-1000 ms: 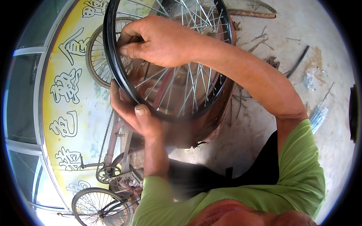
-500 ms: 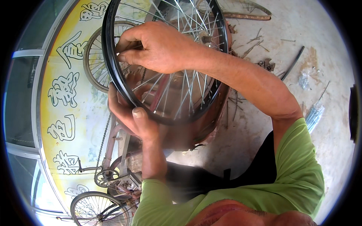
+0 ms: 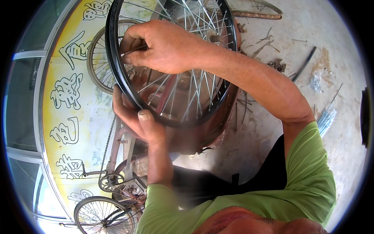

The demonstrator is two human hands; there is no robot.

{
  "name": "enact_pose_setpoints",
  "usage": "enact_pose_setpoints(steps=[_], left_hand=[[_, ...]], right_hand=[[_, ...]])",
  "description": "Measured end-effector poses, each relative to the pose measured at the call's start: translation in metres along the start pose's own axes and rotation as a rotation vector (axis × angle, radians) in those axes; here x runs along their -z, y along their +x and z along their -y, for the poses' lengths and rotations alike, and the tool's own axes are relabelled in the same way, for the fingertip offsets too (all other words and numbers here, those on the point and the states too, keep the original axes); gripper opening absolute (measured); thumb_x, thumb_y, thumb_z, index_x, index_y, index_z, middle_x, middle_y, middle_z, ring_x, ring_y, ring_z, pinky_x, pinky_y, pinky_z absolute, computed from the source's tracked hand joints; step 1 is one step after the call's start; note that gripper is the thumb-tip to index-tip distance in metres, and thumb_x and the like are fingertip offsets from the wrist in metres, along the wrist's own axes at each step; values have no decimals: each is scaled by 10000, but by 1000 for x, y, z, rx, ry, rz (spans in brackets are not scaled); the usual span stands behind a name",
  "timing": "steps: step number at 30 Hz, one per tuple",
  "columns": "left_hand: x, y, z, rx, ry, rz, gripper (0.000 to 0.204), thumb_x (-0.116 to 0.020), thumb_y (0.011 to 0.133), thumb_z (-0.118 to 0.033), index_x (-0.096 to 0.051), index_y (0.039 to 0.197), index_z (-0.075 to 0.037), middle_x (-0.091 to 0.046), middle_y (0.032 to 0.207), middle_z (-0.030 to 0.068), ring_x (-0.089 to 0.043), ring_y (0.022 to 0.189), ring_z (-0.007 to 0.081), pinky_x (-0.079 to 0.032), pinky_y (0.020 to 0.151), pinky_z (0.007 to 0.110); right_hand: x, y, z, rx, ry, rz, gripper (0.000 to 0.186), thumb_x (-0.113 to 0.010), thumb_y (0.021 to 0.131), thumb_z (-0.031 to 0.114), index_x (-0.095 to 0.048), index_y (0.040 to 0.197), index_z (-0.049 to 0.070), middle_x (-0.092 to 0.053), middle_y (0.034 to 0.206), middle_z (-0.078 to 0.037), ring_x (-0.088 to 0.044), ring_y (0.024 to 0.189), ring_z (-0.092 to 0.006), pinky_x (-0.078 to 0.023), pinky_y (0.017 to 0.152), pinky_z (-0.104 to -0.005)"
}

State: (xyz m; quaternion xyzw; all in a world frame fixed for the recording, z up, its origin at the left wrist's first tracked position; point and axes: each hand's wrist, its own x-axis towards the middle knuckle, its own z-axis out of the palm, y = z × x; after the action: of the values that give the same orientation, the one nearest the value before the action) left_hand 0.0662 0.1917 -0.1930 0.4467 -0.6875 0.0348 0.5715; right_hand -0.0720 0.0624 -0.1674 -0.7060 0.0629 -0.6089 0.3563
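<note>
A black bicycle wheel rim [image 3: 112, 46] with silver spokes [image 3: 189, 103] stands tilted in front of me. Its metal hub [image 3: 213, 38] shows just beyond my right forearm. My left hand [image 3: 141, 124] grips the lower left of the rim, with the thumb on the near face and the fingers behind it. Reaching across the wheel, my right hand [image 3: 161, 47] has its thumb and fingertips pinched on a thin spoke beside the rim's inner left side. The fingertips partly hide where that spoke meets the rim.
Loose spokes and twigs lie on the concrete floor at right, with a dark rod [image 3: 304, 63], a small clear plastic bag [image 3: 316, 81] and a bundle of spokes in plastic [image 3: 326, 120]. An old bicycle [image 3: 105, 222] stands at left by a yellow signboard [image 3: 58, 154].
Both hands keep their places on the wheel. My right fingertips have shifted slightly, and the pinched spoke shows more plainly between them. The whole view has moved a little.
</note>
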Motion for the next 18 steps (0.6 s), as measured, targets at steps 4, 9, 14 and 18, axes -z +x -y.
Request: enact_pose_setpoints(steps=[4, 9, 14, 18], left_hand=[[4, -3, 2, -4, 1, -15, 965, -555, 930, -678, -251, 1507, 32, -543, 1313, 285, -622, 1168, 379, -588, 887, 474], [1, -3, -1, 40, -73, -13, 1002, -632, 893, -672, -241, 1510, 14, -511, 1358, 280, -601, 1189, 369, -569, 870, 462], [10, -3, 0, 8, -61, 20, 940, -615, 940, -607, -233, 1524, 23, -522, 1355, 268, -586, 1215, 364, -549, 923, 485], [11, -7, 13, 19, -158, 43, 923, -661, 939, -529, -204, 1537, 5, -496, 1385, 265, -580, 1210, 354, -558, 903, 466]], right_hand=[[9, 3, 8, -68, -20, 135, 274, -691, 955, 254, -711, 1090, 17, -736, 866, -128, -691, 752, -219, -526, 695, -364], [10, 3, 13, -125, -67, 153, 249, -667, 964, 234, -714, 1095, 27, -733, 862, -126, -670, 724, -203, -516, 683, -349], [2, 2, 10, -95, -65, 70, 268, -662, 960, 250, -715, 1105, 31, -729, 864, -130, -678, 754, -208, -511, 689, -361], [14, 4, 11, -166, -95, 135, 288, -660, 947, 262, -711, 1098, 21, -694, 800, -126, -663, 726, -216, -501, 680, -367]])
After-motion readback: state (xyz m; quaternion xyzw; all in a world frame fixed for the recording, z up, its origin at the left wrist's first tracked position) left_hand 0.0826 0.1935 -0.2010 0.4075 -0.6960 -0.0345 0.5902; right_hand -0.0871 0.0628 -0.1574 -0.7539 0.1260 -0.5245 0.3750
